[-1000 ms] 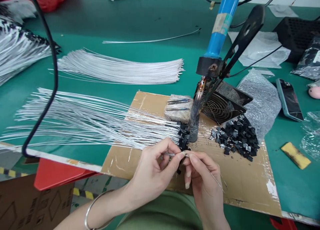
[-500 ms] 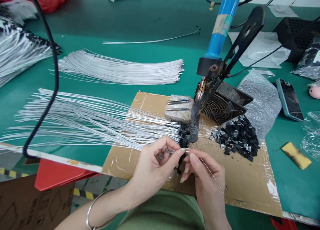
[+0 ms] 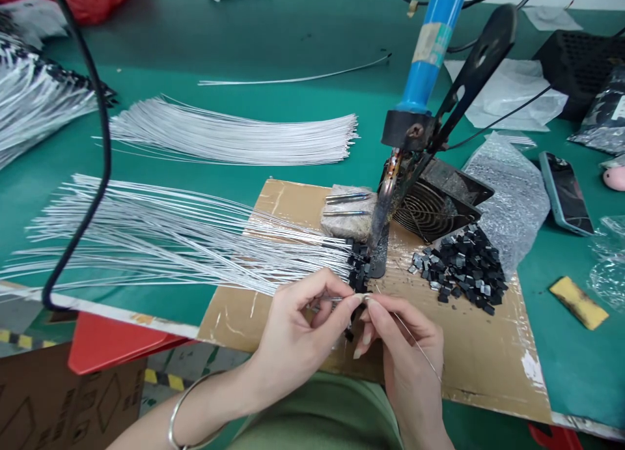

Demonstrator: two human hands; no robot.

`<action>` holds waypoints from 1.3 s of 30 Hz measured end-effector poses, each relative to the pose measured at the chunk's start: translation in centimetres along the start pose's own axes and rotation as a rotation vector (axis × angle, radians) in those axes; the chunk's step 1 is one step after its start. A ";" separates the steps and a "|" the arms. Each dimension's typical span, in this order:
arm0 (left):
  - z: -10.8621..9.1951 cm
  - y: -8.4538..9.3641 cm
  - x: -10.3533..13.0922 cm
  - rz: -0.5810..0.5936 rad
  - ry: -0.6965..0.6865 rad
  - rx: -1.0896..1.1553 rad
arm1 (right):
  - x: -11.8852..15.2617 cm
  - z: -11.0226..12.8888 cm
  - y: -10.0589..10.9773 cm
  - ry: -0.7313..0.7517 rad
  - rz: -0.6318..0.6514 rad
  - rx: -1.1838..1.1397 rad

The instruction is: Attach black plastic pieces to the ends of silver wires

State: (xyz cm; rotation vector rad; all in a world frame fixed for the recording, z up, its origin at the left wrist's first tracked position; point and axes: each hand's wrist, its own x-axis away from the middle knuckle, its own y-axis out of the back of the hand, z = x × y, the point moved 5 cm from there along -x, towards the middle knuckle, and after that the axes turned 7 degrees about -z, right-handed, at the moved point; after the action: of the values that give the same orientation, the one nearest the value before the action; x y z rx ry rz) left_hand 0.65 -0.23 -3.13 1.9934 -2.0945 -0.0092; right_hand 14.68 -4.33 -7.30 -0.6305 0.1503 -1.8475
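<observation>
My left hand (image 3: 305, 329) is closed in a pinch, with a thin grey-white wire (image 3: 333, 299) showing between its fingers. Its fingertips meet those of my right hand (image 3: 407, 349), and the tiny piece between them is mostly hidden. A thin silvery solder wire (image 3: 418, 347) runs through my right hand, trailing over its back. Just beyond both hands, black connectors (image 3: 359, 267) sit in a row on the ends of loose white wires (image 3: 205, 241). Above them a soldering iron (image 3: 385, 209) with a blue handle hangs tip down in its black stand.
Small black connector housings (image 3: 469, 267) are heaped on the cardboard sheet (image 3: 493, 359), right of my hands. Behind them stands a small fan (image 3: 430, 209). A phone (image 3: 566, 193) and a yellow sponge (image 3: 579, 303) lie rightward. Another white wire bundle (image 3: 234, 134) lies farther back.
My right hand has shifted very slightly right, its fingers still pinched against my left fingertips. The whole view has drifted a little; the things on the table keep their places.
</observation>
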 end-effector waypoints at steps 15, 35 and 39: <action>0.0 0.3 0.3 0.017 -0.095 -0.113 | -0.5 0.5 0.3 -0.187 0.090 -0.028; 0.8 -0.3 0.5 -0.069 -0.039 0.000 | 0.1 -0.6 0.0 -0.134 -0.003 -0.119; 0.8 -0.5 0.7 -0.071 -0.020 0.024 | 0.1 -0.5 -0.6 -0.093 -0.055 -0.143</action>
State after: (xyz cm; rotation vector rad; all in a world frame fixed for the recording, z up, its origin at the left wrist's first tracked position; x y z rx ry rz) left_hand 0.99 -1.06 -3.85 2.0886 -2.0446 -0.0179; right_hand 13.92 -4.34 -7.43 -0.8258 0.2064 -1.8678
